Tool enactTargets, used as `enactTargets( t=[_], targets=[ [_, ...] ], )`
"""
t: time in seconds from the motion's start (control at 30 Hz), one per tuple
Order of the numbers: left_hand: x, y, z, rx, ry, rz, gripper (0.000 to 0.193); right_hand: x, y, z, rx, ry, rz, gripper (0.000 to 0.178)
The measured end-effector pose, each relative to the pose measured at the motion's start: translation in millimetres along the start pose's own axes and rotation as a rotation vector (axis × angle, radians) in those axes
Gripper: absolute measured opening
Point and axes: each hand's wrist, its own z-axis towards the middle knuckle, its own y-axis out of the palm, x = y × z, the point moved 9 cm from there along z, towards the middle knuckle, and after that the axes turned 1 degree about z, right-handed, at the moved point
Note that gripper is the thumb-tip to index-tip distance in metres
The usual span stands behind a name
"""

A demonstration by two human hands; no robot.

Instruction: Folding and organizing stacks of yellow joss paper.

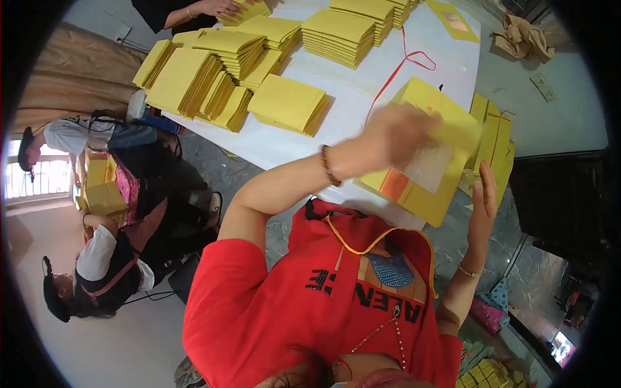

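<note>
A yellow folded-paper packet or stack of such packets (446,187) lies at the table's near right corner, with a pale panel and an orange-red patch on its face. Over its top side my left hand (401,136) is smeared by motion, so its fingers do not show clearly. A brown beaded bracelet circles that wrist. My right hand (482,200) is beside the packet's right edge, fingers stretched out and apart from any grip; whether it touches the paper I cannot tell.
Piles of yellow folded paper (336,35) cover the white table's (349,97) far and left parts. A red string (391,77) lies between them. More yellow bundles tied with red string (495,145) stand off the right edge. Two people work at the left; another person's hand (223,8) is at the far side.
</note>
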Motion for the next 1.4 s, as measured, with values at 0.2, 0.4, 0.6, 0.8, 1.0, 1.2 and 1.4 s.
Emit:
enactTargets(
  t=[0.2, 0.4, 0.6, 0.8, 1.0, 1.2, 1.4],
  targets=[
    [-123.1, -125.8, -58.5, 0.142, -0.338, 0.086, 0.032, -6.5, 3.4, 0.3, 0.01, 0.017, 0.055, 0.037],
    [-163.3, -108.1, -142.5, -0.183, -0.058, 0.641, 0.046, 1.4, 24.5, 0.0, -0.075, 0.073, 0.071, 0.034],
    [-176.7, -89.9, -173.1, -0.254, -0.126, 0.653, 0.045, 6.1, 26.2, 0.3, -0.081, 0.099, 0.06, 0.032],
    [-173.6, -89.7, -168.3, -0.232, -0.133, 0.62, 0.048, 8.0, 25.8, -1.1, -0.073, 0.105, 0.083, 0.032],
    [-190.4, -78.2, -185.5, -0.359, -0.254, 0.451, 0.056, 10.5, 25.6, -0.8, -0.083, 0.101, 0.049, 0.031],
    [-203.4, -77.4, -189.4, -0.376, -0.28, 0.402, 0.058, 10.5, 27.4, 2.5, -0.097, 0.087, 0.028, 0.031],
    [-184.9, -113.0, -154.0, -0.117, -0.189, 0.489, 0.052, 5.7, 29.4, 6.9, -0.119, 0.093, 0.011, 0.032]
  ],
)
